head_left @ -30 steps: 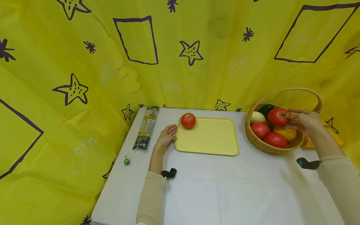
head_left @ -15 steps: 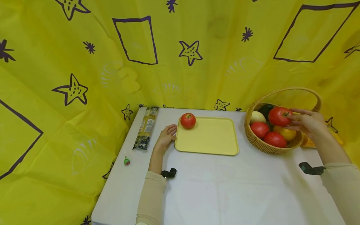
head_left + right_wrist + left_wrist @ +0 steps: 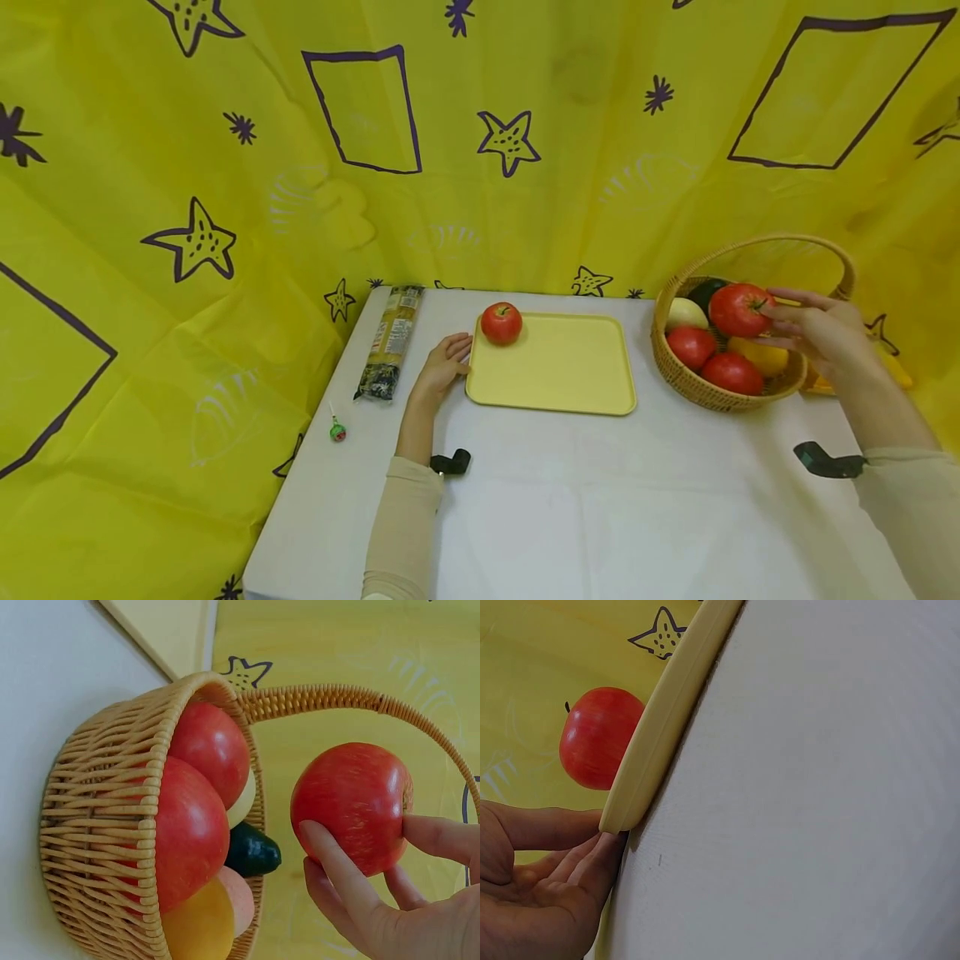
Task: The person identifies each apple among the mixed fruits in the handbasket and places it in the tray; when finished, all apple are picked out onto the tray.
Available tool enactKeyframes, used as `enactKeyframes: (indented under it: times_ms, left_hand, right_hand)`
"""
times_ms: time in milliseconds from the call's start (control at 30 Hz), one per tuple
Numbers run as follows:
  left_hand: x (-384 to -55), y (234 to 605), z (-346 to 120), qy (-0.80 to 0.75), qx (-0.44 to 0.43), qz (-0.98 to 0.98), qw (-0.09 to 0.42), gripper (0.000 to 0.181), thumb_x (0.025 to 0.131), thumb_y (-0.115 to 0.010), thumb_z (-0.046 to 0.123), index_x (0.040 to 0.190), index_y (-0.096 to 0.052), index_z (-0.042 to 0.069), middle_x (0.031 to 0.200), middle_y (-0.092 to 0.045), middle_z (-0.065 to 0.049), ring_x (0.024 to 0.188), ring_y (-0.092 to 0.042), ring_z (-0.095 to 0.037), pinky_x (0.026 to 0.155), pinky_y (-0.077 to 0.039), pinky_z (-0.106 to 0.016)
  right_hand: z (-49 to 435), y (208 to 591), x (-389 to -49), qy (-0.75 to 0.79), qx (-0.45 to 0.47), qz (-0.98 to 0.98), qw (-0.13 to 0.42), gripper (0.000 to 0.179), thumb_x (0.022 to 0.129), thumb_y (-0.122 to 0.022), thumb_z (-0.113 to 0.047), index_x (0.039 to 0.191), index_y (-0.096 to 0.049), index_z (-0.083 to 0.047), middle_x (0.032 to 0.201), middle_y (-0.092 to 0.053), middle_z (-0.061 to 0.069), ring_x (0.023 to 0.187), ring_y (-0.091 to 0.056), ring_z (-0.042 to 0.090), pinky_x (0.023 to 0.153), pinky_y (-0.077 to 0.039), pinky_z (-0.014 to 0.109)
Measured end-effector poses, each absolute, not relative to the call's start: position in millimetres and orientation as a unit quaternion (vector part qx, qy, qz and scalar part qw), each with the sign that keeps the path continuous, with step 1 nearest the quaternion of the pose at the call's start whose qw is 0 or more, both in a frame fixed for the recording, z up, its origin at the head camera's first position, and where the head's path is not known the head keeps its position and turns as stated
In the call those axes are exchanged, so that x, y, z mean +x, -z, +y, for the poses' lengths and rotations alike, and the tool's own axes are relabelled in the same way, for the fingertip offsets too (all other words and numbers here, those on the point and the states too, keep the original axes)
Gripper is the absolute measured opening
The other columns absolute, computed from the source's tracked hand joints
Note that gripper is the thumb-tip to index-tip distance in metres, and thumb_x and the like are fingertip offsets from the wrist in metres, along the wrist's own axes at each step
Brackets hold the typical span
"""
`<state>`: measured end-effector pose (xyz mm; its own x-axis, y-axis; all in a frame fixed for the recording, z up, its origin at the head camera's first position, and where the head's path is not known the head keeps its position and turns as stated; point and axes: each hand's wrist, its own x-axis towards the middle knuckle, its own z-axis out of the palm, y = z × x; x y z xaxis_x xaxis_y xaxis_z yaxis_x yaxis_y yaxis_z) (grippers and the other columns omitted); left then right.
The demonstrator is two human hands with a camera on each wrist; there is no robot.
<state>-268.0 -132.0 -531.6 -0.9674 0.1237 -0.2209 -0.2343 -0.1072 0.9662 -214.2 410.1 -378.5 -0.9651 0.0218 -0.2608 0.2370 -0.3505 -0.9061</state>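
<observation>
My right hand (image 3: 825, 329) holds a red apple (image 3: 741, 310) just above the basket's opening, below its handle; in the right wrist view, the fingers (image 3: 341, 874) and thumb curl round the apple (image 3: 352, 802). The wicker basket (image 3: 678, 379) holds rounded red fruits (image 3: 731, 373), a whitish one (image 3: 686, 313), a dark green one (image 3: 253, 850), a yellow one (image 3: 761, 357) and a pinkish one (image 3: 238, 900). My left hand (image 3: 442, 367) pinches the left edge of the pale yellow tray (image 3: 555, 367). Another red apple (image 3: 502, 323) sits in the tray's far left corner.
Left of the tray lies a long, clear printed packet (image 3: 392, 342). A green lollipop (image 3: 338, 429) lies nearer the table's left side. Something yellow (image 3: 896, 371) shows partly behind the basket. A yellow patterned curtain (image 3: 525, 217) hangs along the table's back edge.
The apple in my right hand has shifted very slightly, staying over the basket. My left hand and the tray have not moved visibly.
</observation>
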Motion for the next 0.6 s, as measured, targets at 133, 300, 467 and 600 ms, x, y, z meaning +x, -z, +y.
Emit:
enactKeyframes:
  times_ms: [133,300,467,600]
  left_hand:
    - [-268,532,-132,-0.745,-0.042,0.655,0.121,0.076,0.085,-0.049,-0.03,0.156,-0.039,-0.004,0.161,-0.042,-0.021,0.151,-0.039,-0.032,0.119,-0.04,-0.04]
    - [-268,533,-131,-0.745,-0.04,0.656,0.115,0.077,0.084,-0.049,-0.031,0.155,-0.039,-0.005,0.16,-0.042,-0.023,0.151,-0.039,-0.033,0.119,-0.04,-0.041]
    - [-268,534,-130,-0.749,-0.044,0.652,0.115,0.078,0.082,-0.049,-0.033,0.155,-0.039,-0.005,0.16,-0.043,-0.023,0.15,-0.04,-0.033,0.119,-0.04,-0.04]
    - [-269,535,-130,-0.748,-0.041,0.652,0.113,0.078,0.082,-0.049,-0.033,0.155,-0.039,-0.005,0.16,-0.043,-0.023,0.15,-0.04,-0.033,0.12,-0.04,-0.04]
  right_hand:
    - [407,378,-211,0.82,0.11,0.558,0.06,0.038,0.098,-0.057,0.014,0.097,-0.082,-0.013,0.09,-0.074,0.004,0.077,-0.075,0.023,0.066,-0.065,0.044]
    - [404,376,-208,0.822,0.101,0.558,0.054,0.037,0.097,-0.058,0.014,0.099,-0.082,-0.013,0.091,-0.075,0.005,0.077,-0.075,0.023,0.067,-0.065,0.044]
    - [402,376,-204,0.815,0.1,0.568,0.052,0.035,0.097,-0.06,0.013,0.102,-0.082,-0.014,0.094,-0.074,0.003,0.078,-0.076,0.023,0.068,-0.065,0.045]
    - [399,376,-202,0.815,0.099,0.568,0.054,0.034,0.098,-0.06,0.012,0.102,-0.081,-0.014,0.094,-0.075,0.001,0.08,-0.076,0.022,0.067,-0.065,0.044]
